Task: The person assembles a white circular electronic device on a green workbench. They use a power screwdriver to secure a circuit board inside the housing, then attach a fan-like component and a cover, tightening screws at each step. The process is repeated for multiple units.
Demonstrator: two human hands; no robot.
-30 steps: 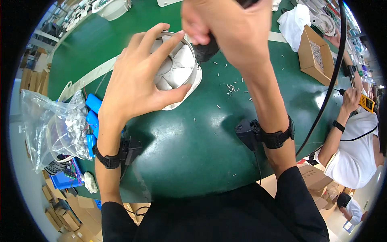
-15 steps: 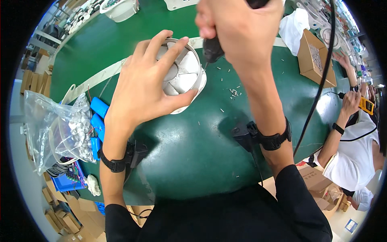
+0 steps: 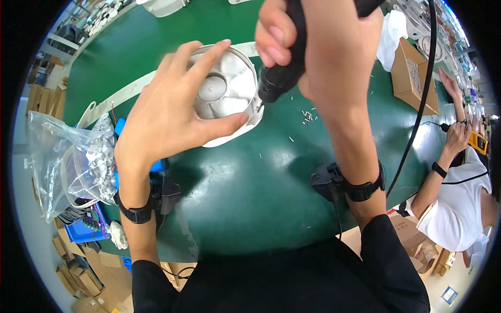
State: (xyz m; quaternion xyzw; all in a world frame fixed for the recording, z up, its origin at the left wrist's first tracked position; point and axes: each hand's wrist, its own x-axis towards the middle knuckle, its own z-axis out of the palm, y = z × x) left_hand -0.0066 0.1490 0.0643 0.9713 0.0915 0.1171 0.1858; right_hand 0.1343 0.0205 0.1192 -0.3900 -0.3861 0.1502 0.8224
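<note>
A white round plastic housing [image 3: 233, 102] with curved, petal-like sections and a central disc lies on the green table. My left hand [image 3: 164, 112] is spread over its left side, fingers on the far rim and thumb on the near rim, gripping it. A black electric screwdriver [image 3: 282, 78] is wrapped in my right hand [image 3: 336, 62]. It slants down to the left, and its tip is at the right edge of the housing, by a small tab. Whether the tip sits in a screw is too small to tell. Several small loose screws [image 3: 308, 117] lie right of the housing.
A cardboard box [image 3: 429, 101] of small metal parts stands at the right, beside a white cloth [image 3: 392, 36]. A black cable [image 3: 417, 112] hangs down the right side. Left are a clear plastic bag [image 3: 49, 167], blue packs [image 3: 158, 166] and a blue tray [image 3: 83, 233]. A co-worker [image 3: 451, 214] sits far right.
My left hand and the housing have shifted slightly left, and the housing's inside shows at a different angle. My right hand has moved a little right and nearer, with more of the screwdriver showing.
</note>
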